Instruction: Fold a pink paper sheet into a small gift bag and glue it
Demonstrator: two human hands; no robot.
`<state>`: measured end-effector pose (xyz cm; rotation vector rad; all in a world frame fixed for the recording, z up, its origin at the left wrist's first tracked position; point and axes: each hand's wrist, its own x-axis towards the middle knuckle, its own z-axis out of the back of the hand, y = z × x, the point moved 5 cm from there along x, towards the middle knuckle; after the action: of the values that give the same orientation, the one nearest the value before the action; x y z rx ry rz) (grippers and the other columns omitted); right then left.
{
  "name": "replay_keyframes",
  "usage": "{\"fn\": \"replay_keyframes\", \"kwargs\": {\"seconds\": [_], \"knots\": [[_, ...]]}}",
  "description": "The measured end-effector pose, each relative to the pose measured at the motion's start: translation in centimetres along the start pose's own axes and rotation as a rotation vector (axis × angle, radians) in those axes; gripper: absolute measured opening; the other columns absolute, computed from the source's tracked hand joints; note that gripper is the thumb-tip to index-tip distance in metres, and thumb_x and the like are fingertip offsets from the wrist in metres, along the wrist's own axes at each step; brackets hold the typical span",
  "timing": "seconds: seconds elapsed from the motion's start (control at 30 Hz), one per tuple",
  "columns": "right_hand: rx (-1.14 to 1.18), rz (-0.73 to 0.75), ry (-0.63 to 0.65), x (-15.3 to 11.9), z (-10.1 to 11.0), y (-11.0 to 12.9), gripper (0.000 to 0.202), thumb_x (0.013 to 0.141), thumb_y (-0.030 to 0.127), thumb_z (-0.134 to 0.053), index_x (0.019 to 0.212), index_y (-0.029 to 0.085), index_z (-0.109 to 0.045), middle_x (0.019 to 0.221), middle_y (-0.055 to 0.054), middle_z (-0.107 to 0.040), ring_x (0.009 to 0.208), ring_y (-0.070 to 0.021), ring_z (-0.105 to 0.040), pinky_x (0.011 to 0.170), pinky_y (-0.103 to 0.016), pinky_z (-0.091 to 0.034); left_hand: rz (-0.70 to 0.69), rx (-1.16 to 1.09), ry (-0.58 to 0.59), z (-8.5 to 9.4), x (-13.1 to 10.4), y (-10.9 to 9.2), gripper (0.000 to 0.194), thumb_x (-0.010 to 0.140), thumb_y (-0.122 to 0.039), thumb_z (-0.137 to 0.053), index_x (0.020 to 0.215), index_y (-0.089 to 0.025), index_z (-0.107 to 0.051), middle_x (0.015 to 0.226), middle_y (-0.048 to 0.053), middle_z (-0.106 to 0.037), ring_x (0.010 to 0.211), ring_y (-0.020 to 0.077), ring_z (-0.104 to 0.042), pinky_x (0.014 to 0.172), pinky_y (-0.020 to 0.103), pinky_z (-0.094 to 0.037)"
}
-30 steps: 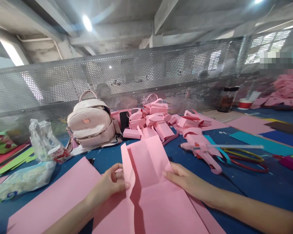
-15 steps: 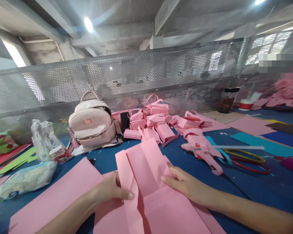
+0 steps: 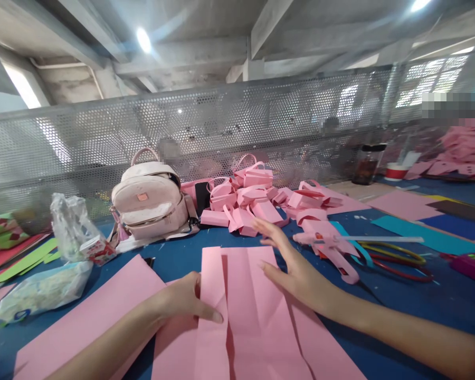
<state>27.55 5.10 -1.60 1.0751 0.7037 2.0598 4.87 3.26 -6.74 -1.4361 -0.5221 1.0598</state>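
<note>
the left hand is pinching the raised side flap of a folded pink sheet, thumb on top; the sheet is lying between the two hands, over other pink paper on the counter. the right hand is spreading its fingers, grasping nothing, its thumb hovering over the sheet's right edge; whether it is touching cannot be told. for a neat crease, the left thumb should be pressing evenly along the fold while the right palm is steadying the flat side.

beyond the left hand, a pale backpack is standing, its contents not showing; nearer, a clear bag is holding something pale. ahead of the right fingertips, pink paper baskets are piling up, their insides mostly hidden. far beyond the right hand, a dark-lidded jar is holding something brown.
</note>
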Motion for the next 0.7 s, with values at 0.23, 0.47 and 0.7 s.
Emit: {"fn": "replay_keyframes", "kwargs": {"seconds": [0.23, 0.47, 0.7], "knots": [[-0.360, 0.253, 0.204, 1.6, -2.1, 3.8, 0.052, 0.092, 0.024, -0.055, 0.143, 0.024, -0.046, 0.151, -0.011, -0.046, 0.141, -0.0269, -0.038, 0.116, -0.051, -0.030, -0.171, 0.029, -0.008, -1.2, 1.0, -0.1, 0.024, 0.067, -0.033, -0.084, 0.073, -0.013, -0.073, 0.077, 0.001, -0.067, 0.067, 0.0149, -0.057, 0.062, 0.024, -0.040], [-0.145, -0.197, 0.311, 4.7, -3.2, 0.2, 0.024, 0.083, 0.039, -0.067, 0.098, 0.020, -0.071, 0.079, -0.001, -0.069, 0.071, -0.0179, -0.061, 0.063, -0.026, -0.042, -0.179, -0.026, -0.083, -2.0, 0.4, 0.0, 0.028, 0.067, -0.036, -0.082, 0.076, -0.013, -0.069, 0.065, -0.001, -0.058, 0.056, 0.0111, -0.047, 0.055, 0.024, -0.033], [0.043, -0.210, 0.390, 4.7, -4.1, -0.9, 0.017, 0.084, 0.031, -0.063, 0.086, 0.015, -0.068, 0.054, 0.007, -0.046, 0.050, -0.0080, -0.036, 0.048, -0.020, -0.026, -0.203, -0.072, -0.183, -1.5, 0.6, 0.4, 0.056, 0.080, -0.064, -0.067, 0.056, -0.019, -0.042, 0.058, -0.004, -0.037, 0.053, 0.0093, -0.032, 0.052, 0.025, -0.026]]}}
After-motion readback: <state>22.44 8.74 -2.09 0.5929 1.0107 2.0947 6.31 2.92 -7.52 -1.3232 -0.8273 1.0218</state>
